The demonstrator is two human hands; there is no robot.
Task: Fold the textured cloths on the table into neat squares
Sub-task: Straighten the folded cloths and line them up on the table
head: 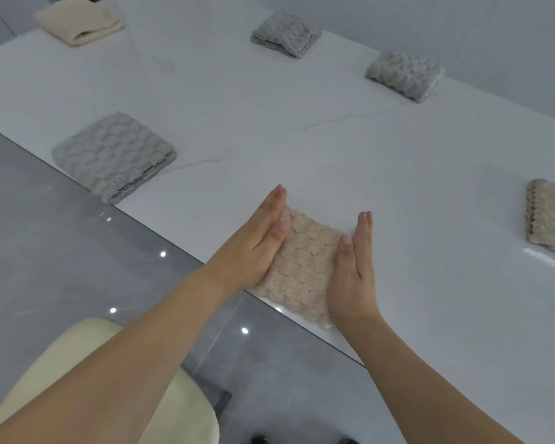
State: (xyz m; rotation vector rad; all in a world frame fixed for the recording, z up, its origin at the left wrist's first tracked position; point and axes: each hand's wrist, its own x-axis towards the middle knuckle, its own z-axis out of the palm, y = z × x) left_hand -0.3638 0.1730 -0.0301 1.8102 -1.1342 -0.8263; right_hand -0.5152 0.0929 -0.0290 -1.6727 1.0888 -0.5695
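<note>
A beige textured cloth (305, 264), folded into a small square, lies at the near edge of the white marble table (334, 149). My left hand (253, 248) stands flat on its edge against the cloth's left side, fingers straight and together. My right hand (354, 270) presses the same way against the right side. Neither hand grips the cloth. Folded grey cloths lie at the near left (114, 155), far centre (285, 34) and far right (404, 75). Another folded beige cloth (550, 217) is at the right border, and a cream one (79, 22) at the far left.
The table's near edge runs diagonally from upper left to lower right. Below it is a glossy grey floor (61, 251) with light reflections. A cream cushioned chair seat (87, 354) sits under my left forearm.
</note>
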